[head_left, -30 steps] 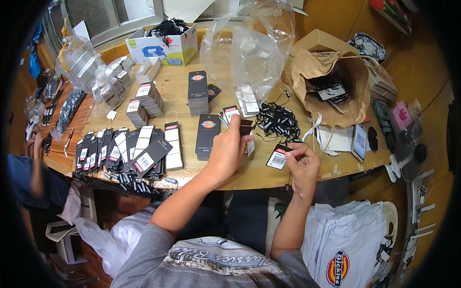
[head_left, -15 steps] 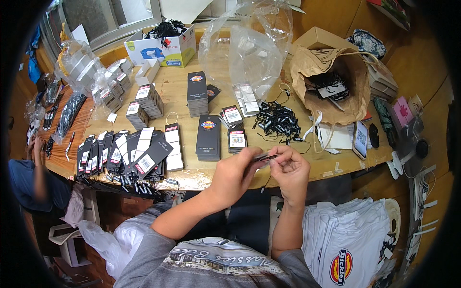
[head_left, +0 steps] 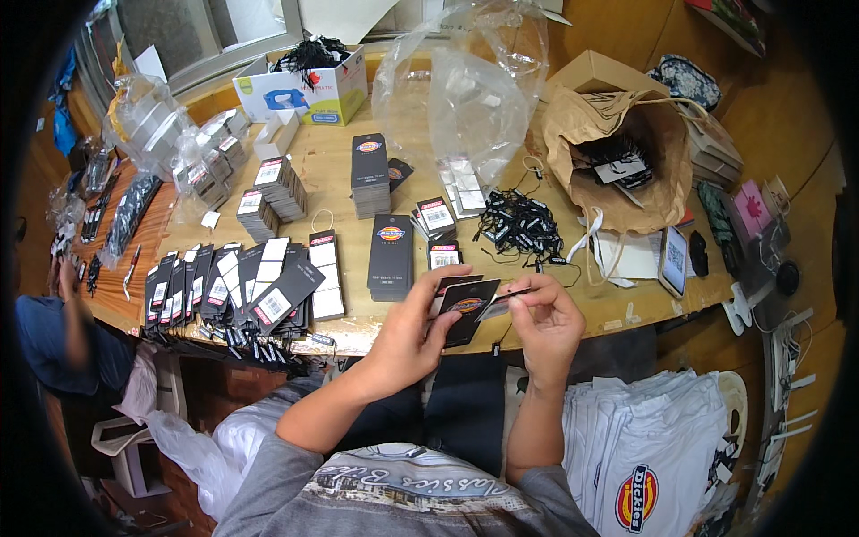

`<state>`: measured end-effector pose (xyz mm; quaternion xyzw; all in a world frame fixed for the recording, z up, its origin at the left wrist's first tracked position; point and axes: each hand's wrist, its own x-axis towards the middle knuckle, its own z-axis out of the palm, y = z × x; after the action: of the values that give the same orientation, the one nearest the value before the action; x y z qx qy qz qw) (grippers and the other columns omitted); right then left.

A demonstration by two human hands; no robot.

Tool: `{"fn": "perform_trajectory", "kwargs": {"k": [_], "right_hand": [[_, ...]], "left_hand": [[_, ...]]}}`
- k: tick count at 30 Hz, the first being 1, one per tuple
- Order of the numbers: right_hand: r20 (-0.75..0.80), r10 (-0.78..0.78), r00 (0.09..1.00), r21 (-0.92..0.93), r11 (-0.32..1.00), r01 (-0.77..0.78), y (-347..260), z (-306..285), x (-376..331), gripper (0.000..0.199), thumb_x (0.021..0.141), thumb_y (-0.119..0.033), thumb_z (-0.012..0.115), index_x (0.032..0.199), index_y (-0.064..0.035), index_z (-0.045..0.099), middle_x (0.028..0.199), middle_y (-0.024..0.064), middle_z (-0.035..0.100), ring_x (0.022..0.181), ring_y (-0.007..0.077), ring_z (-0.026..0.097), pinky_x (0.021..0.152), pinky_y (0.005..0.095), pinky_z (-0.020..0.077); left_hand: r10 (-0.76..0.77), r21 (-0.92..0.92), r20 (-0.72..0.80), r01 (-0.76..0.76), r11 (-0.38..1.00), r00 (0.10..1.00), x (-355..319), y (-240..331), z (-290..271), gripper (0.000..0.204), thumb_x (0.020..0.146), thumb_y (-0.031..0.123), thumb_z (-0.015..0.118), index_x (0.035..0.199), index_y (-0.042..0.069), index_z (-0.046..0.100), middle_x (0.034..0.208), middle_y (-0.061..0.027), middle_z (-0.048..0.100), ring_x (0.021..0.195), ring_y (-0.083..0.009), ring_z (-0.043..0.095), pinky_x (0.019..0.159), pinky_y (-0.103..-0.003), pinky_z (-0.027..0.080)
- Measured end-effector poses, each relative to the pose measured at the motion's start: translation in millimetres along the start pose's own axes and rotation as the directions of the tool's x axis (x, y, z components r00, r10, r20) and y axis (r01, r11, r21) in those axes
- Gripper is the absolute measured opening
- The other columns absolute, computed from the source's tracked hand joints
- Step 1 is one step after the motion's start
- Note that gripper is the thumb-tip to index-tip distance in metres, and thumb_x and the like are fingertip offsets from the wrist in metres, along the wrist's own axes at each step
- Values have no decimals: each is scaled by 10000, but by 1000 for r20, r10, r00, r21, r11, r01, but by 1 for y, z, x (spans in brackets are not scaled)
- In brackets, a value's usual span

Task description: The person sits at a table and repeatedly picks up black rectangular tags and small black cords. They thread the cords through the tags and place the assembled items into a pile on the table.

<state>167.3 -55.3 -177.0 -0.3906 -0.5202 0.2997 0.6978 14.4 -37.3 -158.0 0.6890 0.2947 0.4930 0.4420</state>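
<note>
My left hand [head_left: 407, 327] is closed on black cardboard hang tags [head_left: 467, 315], whose printed face is turned up, with the thumb on top. To their right, my right hand [head_left: 548, 327] pinches a thin dark tag [head_left: 508, 296] seen nearly edge-on, its pale side toward the left hand. From below the right fingers a black string dangles with a small dark end piece [head_left: 497, 347]. Just beyond the hands stand a stack of black hang tags [head_left: 391, 259] and smaller barcode-labelled stacks [head_left: 435, 215]. A tangled heap of black tag strings [head_left: 519, 225] lies past the right hand.
Fanned-out labelled tags [head_left: 234, 286] line the table's front left. Behind are taller tag stacks [head_left: 369, 174], a box of strings [head_left: 300, 94] and a clear plastic bag [head_left: 474, 98]. A paper bag [head_left: 617, 134] and phone [head_left: 673, 259] stand right; folded white shirts [head_left: 640, 430] lie below.
Both hands have moved apart slightly. The tags in my left hand have tilted so their printed face shows, and the right hand's tag has swung out from them.
</note>
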Motion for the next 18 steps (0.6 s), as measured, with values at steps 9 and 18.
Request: {"fn": "perform_trajectory", "kwargs": {"k": [9, 18], "right_hand": [[32, -182, 983, -277, 943, 183, -20, 12, -1, 142, 594, 73, 637, 679, 9, 543, 938, 118, 502, 885, 213, 509, 787, 298, 406], [83, -75, 994, -149, 985, 87, -23, 13, -4, 151, 625, 101, 585, 700, 3, 498, 899, 132, 519, 901, 230, 518, 808, 327, 392]], "left_hand": [[148, 232, -2, -143, 962, 989, -6, 5, -3, 305, 726, -61, 544, 1018, 3, 480, 802, -147, 598, 710, -222, 615, 569, -276, 485], [355, 420, 125, -373, 827, 927, -9, 6, -5, 345, 715, -97, 485, 1040, 21, 493, 779, -162, 577, 633, -280, 581, 543, -304, 463]]}}
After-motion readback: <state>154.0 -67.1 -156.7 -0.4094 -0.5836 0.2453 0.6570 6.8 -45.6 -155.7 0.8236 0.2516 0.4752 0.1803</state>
